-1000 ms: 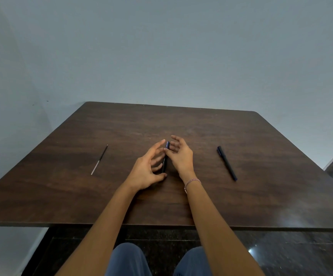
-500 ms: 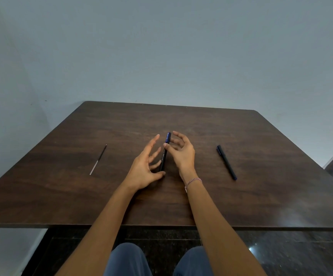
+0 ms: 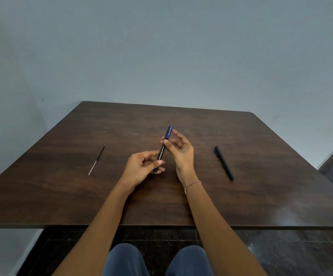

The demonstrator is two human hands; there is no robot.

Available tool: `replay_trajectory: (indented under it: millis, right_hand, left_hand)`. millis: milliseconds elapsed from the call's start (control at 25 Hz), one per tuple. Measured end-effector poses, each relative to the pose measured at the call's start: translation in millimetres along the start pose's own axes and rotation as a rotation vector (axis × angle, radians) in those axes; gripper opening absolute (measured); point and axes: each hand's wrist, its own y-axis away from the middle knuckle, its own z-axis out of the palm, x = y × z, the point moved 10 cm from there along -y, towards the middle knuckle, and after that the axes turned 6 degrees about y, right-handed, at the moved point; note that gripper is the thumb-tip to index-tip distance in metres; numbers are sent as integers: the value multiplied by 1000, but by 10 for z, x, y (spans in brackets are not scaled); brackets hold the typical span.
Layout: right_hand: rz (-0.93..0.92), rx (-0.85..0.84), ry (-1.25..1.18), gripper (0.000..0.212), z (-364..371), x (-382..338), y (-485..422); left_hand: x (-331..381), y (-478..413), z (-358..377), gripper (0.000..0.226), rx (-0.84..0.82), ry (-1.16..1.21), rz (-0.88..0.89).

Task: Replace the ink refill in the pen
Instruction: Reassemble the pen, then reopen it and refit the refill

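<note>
- Now, nearest, fingers of the left hand (image 3: 141, 166) pinched the pen (image 3: 162, 150) by its near end, lifted off the worktop (image 3: 261, 196).
- Beyond, fingers of the right hand (image 3: 179, 154) clamped its middle below the blue cap; a moment earlier both hands were spread apart.
- The refill (image 3: 96, 160) lay well left, a second pen (image 3: 224, 163) right; uncapping probably came next.

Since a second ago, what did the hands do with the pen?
The left hand and right hand closed round the blue-capped pen and raised it, cap end tilted away. The thin refill and the dark pen lie on the table as before.
</note>
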Motion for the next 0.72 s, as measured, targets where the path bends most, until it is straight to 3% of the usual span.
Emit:
replay_trajectory:
  millis: [200, 280, 440, 600, 720]
  right_hand:
    - [113, -37, -67, 12, 103, 146, 163]
    - [129, -16, -9, 13, 74, 171, 207]
    - [134, -134, 85, 14, 172, 162, 286]
    - [128, -310, 234, 15, 372, 200, 373]
    - [89, -325, 301, 15, 404, 185, 383]
  left_hand:
    - [33, 5, -42, 21, 35, 1, 14]
    - [64, 6, -105, 5, 90, -67, 59]
    - [43, -27, -323, 18, 240, 25, 77]
    - [-41, -111, -265, 31, 109, 298, 12]
    - [-43, -114, -152, 34, -10, 328, -18]
